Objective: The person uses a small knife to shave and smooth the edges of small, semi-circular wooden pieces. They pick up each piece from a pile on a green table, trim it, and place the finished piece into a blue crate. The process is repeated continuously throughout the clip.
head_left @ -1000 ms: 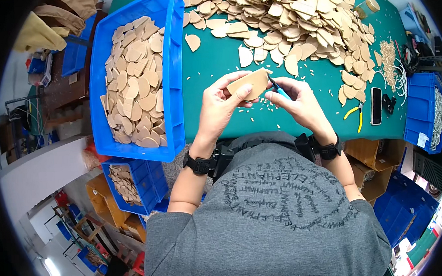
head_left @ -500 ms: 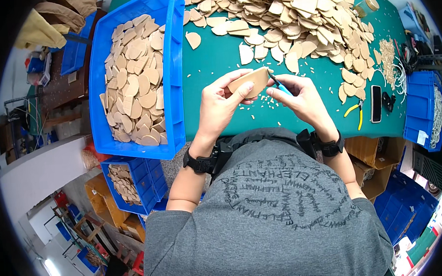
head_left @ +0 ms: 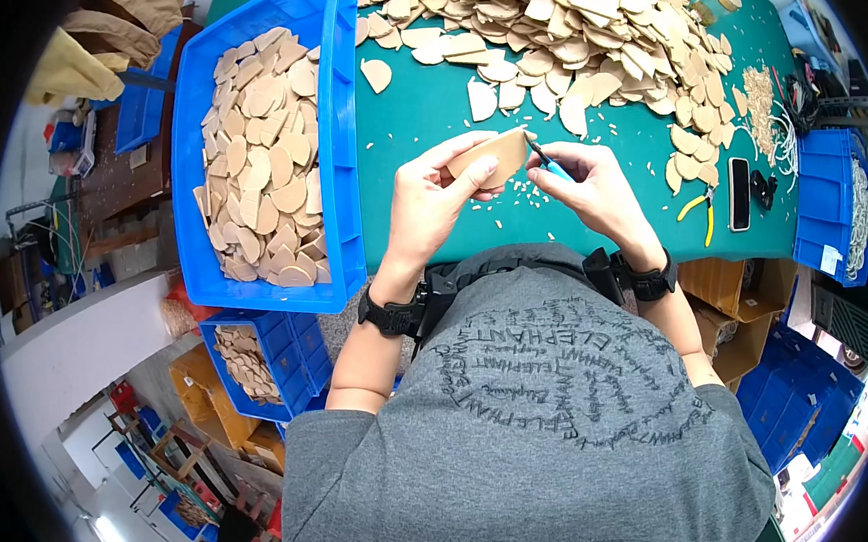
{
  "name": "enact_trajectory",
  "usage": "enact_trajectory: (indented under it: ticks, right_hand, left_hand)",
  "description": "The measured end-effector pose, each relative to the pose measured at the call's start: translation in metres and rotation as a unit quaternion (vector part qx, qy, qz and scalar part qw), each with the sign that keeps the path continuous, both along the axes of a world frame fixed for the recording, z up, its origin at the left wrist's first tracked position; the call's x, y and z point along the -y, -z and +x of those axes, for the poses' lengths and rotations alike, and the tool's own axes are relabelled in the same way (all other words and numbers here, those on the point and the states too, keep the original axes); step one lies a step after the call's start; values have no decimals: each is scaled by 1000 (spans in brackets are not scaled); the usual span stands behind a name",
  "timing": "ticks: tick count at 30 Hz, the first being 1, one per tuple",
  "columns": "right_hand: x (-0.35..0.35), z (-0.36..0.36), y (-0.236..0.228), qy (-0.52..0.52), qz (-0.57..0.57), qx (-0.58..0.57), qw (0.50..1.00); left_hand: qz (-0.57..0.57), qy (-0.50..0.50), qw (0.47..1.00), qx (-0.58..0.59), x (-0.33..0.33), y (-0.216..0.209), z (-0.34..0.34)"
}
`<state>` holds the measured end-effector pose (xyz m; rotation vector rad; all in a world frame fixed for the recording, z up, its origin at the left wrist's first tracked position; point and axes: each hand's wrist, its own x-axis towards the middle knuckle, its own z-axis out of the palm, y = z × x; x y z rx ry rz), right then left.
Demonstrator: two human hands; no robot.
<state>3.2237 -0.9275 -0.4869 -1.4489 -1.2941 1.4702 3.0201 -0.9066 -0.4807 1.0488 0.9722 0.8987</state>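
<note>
The left hand (head_left: 440,197) pinched a tan wooden piece (head_left: 492,157) while the right hand (head_left: 592,186) gripped a blue-handled blade (head_left: 546,160) against its edge, where a slip could likely nick the holding fingers.

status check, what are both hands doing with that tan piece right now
Left hand grips tan flat piece above green table. Right hand holds blue-handled tool at its edge. Nothing in the way.

Bright, even overhead light covers the green bench (head_left: 425,105), with only soft, short shadows under the wooden pieces (head_left: 578,28) and no strong glare. The round fisheye view bends straight edges near its rim, black corners frame it, and the centre is sharp.
</note>
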Motion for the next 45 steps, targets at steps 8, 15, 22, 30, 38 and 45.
enact_trajectory:
  ticks: [8, 15, 22, 30, 38, 45]
  right_hand:
    - [-2, -2, -1, 16, -17, -17, 1000]
    - [-2, 9, 3, 38, -36, -53, 997]
    - [4, 19, 19, 56, -61, -68, 994]
    - [3, 31, 20, 99, -63, -42, 992]
    - [-3, 28, 29, 81, -50, -9, 995]
    - [-12, 15, 7, -11, -23, 70, 997]
  left_hand:
    - [-37, 2, 999, 18, -2, 3, -4]
    - [2, -132, 991, -18, -14, 5, -57]
    - [286, -306, 810, -412, -84, 60, -95]
    - [118, -9, 823, -555, -122, 176, 56]
    - [-24, -4, 994, -102, -94, 159, 43]
    - [56, 47, 995, -61, -42, 30, 19]
